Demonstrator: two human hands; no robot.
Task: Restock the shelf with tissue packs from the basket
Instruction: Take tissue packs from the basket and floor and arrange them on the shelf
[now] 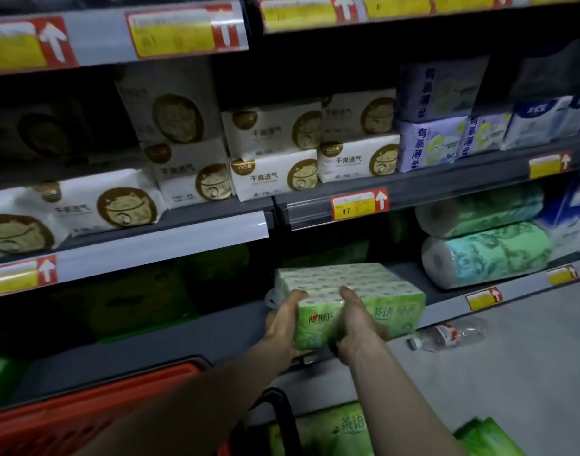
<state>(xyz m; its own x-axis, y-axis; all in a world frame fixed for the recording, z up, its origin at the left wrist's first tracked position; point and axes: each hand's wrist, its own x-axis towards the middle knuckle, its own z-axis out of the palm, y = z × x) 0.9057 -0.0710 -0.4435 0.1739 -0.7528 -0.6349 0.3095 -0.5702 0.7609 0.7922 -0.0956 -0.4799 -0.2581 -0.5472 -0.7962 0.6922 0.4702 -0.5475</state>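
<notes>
A green multipack of tissues [364, 284] sits on the front of the low shelf [196, 330], its near end sticking out past the edge. My left hand [283, 319] grips the pack's near left corner. My right hand [359, 319] grips its near face, thumb on top. A red basket [94, 409] stands at the bottom left, with a black handle [282, 413] beside it. More green tissue packs [341, 429] lie below my arms.
White packs with gold cat faces [272, 176] fill the shelf above. Purple packs [430, 143] stand to their right. Green paper-towel rolls [486, 255] lie right of the multipack. Dark green packs [124, 301] sit deep on the low shelf's left. A plastic bottle [446, 334] lies on the floor.
</notes>
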